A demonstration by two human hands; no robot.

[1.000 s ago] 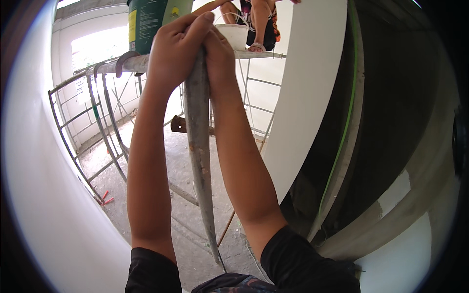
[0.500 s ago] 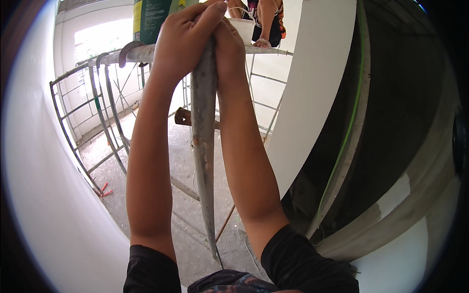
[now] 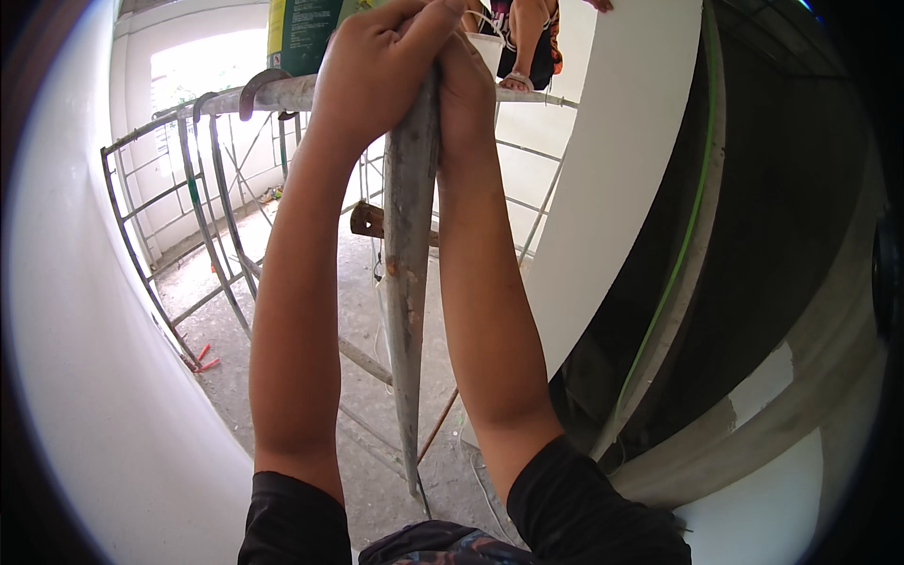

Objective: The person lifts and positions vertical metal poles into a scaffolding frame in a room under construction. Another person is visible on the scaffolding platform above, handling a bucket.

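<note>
My left hand [image 3: 372, 80] and my right hand [image 3: 466, 99] are pressed together at the upper middle, fingers closed and folded over each other. Whatever lies between them, if anything, is hidden. Directly below runs a long grey, worn plank or pipe [image 3: 411, 245], passing between my two forearms toward the lower edge. Both hands overlap its far end; whether they grip it I cannot tell. Just beyond my left hand stands a green container [image 3: 311, 42] with a yellow edge. A white bucket [image 3: 487, 52] with a handle is partly hidden behind my right hand.
Another person's bare leg [image 3: 529, 42] is at the top, by a horizontal scaffold pipe [image 3: 221, 102] with a curved rusty metal piece [image 3: 252, 92]. Metal scaffold frames [image 3: 193, 188] stand left. Red pieces [image 3: 205, 361] lie on the concrete floor [image 3: 292, 377] below. A green strip [image 3: 680, 254] edges the dark recess.
The whole view has shifted slightly, so the scaffold, container and my hands sit a little further right. Part of another person's hand now shows at the top right. My hands stay pressed together.
</note>
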